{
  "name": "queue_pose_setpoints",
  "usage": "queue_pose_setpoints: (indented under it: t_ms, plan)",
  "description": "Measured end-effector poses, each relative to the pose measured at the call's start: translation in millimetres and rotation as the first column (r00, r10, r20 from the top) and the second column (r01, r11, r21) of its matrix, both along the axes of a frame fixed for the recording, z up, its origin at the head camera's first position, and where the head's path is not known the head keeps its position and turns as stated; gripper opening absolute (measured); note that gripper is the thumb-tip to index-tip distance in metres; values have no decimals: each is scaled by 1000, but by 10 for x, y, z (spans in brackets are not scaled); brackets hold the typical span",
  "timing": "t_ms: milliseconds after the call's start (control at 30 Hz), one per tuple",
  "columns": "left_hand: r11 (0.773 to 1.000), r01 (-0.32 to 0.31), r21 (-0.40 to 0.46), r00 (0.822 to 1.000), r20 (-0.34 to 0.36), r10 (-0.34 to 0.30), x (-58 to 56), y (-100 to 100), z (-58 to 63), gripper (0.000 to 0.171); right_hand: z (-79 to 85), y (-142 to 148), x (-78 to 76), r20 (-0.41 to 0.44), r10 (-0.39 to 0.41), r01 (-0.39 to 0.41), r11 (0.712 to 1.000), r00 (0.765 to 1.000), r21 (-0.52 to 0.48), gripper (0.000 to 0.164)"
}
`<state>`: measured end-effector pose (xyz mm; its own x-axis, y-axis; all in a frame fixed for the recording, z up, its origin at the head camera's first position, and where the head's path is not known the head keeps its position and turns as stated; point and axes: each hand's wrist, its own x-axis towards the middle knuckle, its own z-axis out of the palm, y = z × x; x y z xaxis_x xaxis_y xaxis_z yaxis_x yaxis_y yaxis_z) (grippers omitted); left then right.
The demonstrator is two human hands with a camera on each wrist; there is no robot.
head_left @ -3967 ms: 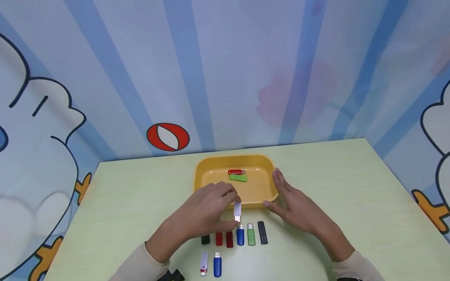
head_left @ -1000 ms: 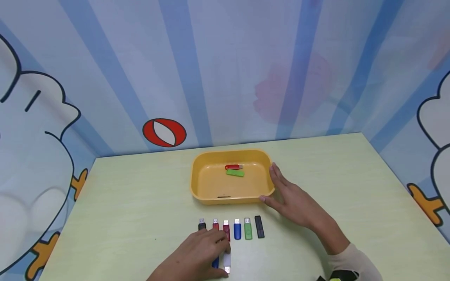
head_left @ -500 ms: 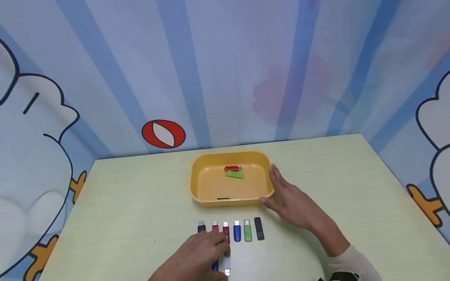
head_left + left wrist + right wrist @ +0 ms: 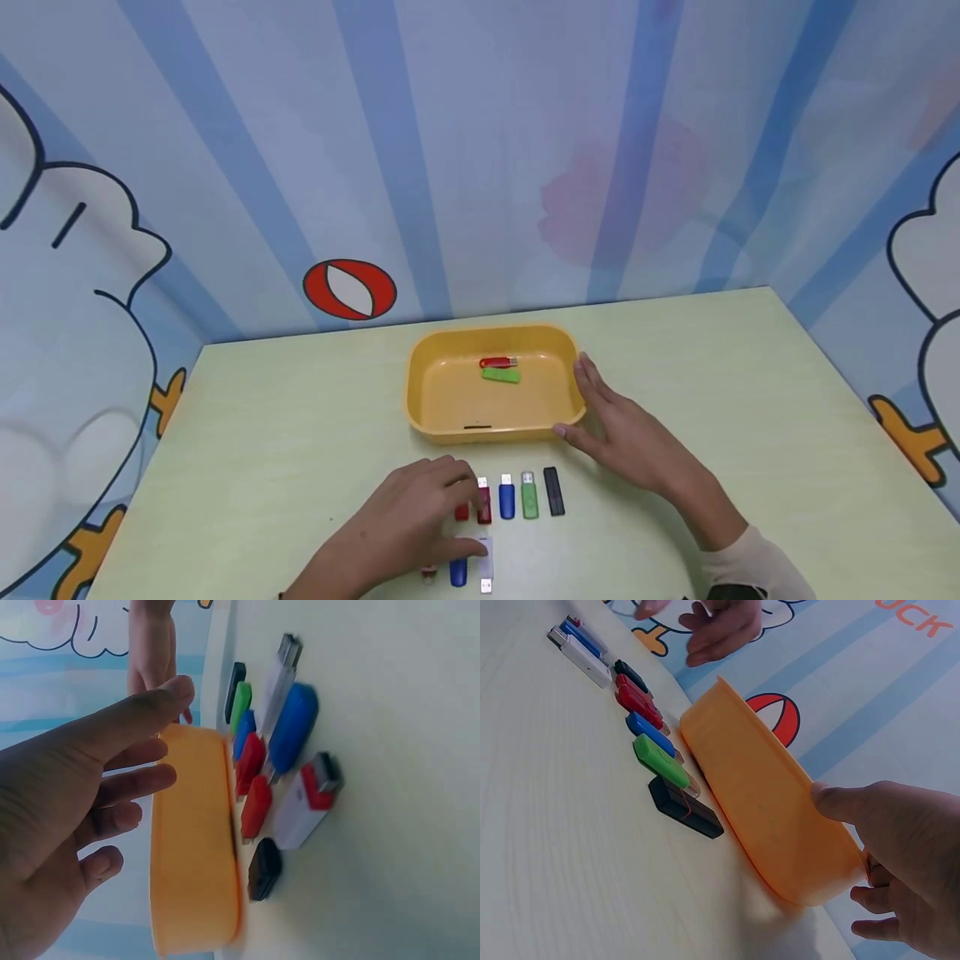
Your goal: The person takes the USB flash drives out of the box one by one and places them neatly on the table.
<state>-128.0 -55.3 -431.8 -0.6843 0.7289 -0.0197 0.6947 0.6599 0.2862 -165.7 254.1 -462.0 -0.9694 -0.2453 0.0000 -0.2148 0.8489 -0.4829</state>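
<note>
My left hand (image 4: 408, 521) hovers over the table, thumb and fingers apart, holding nothing. Below its thumb, in the nearer row, lie a pale lilac USB stick (image 4: 486, 575), a blue USB stick (image 4: 458, 572) and a white one with a red end (image 4: 304, 806). The farther row has two red sticks, the brighter red one (image 4: 256, 806) partly covered by my hand in the head view, plus blue (image 4: 507, 500), green (image 4: 530, 497) and black (image 4: 554, 492) ones. My right hand (image 4: 637, 437) holds the near right corner of the yellow tray (image 4: 450, 435) between thumb and fingers.
Inside the tray lie a red USB stick (image 4: 498, 362) and a bright green one (image 4: 501, 376). Another black stick (image 4: 265, 868) ends the farther row at the left, hidden behind my left hand in the head view. A printed cloth wall (image 4: 480, 167) stands behind the table.
My left hand carried the lilac stick from beside the tray toward me, laid it right of the blue one and let go, then rose slightly away. My right hand stays at the tray.
</note>
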Motion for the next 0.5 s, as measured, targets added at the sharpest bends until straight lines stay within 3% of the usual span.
queue_pose_setpoints:
  t_ms: [167, 500]
  plan:
    - [997, -36, 70, 996, -81, 41, -128, -38, 55, 40, -6, -1, 4, 6, -5, 5, 1000, 1000, 0, 102]
    - [987, -102, 126, 980, -155, 122, -428, -80, 187, 39, -12, 1, -15, 12, 4, -4, 1000, 1000, -8, 102]
